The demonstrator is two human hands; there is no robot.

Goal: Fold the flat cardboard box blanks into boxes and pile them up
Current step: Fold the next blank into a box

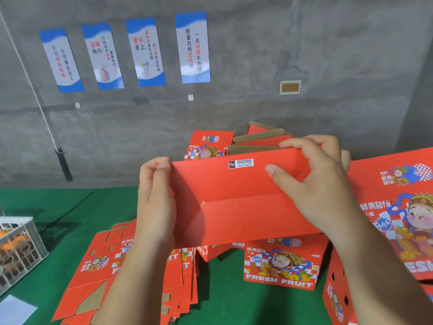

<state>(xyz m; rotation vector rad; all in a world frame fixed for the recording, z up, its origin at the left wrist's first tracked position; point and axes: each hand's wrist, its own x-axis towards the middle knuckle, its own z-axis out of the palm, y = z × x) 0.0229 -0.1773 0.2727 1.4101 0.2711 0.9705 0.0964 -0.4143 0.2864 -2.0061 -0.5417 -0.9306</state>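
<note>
Between both hands [154, 195], red box [234, 198]

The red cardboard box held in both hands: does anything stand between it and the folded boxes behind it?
Nothing visible does. The red cardboard box, gripped by the left hand and right hand, sits just before the folded red boxes.

matt red cardboard box [234, 195]

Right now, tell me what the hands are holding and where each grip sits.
Both hold one red cardboard box. The left hand grips its left end; the right hand grips the top edge near the right end, thumb on the front face.
</note>
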